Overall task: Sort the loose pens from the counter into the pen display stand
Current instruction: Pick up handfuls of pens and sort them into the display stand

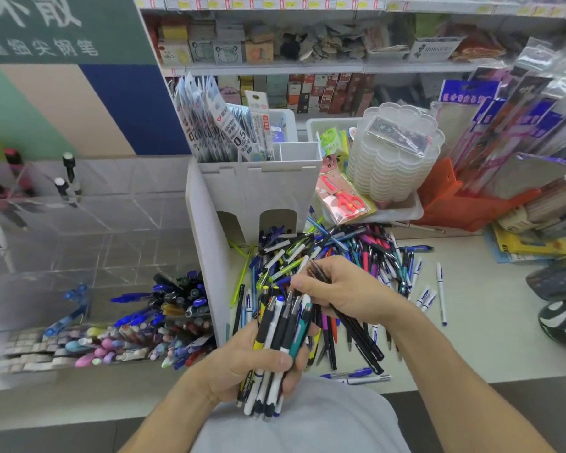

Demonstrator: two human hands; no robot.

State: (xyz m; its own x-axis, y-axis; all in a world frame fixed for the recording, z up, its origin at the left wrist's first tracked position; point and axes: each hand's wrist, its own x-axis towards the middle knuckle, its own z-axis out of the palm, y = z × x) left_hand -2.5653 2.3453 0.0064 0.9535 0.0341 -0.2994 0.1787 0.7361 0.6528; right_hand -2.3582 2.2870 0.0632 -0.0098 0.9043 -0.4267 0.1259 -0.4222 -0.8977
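Observation:
A big heap of loose pens (356, 253) in many colours lies on the white counter (490, 322). My left hand (252, 367) is closed around a bundle of pens (281, 328), held upright over the counter's front edge. My right hand (343, 289) hovers just above that bundle and grips a few dark pens (356, 331) that point down and to the right. The clear acrylic pen display stand (89, 256) stands at the left, its lower compartments packed with blue and pastel pens (164, 315).
A white divider box (258, 184) with refill packs stands behind the heap. A stack of clear plastic trays (392, 158), packaged scissors (343, 201) and an orange bag (464, 204) sit at the back right. Shop shelves (307, 67) fill the background. Dark objects (559, 305) lie at the right edge.

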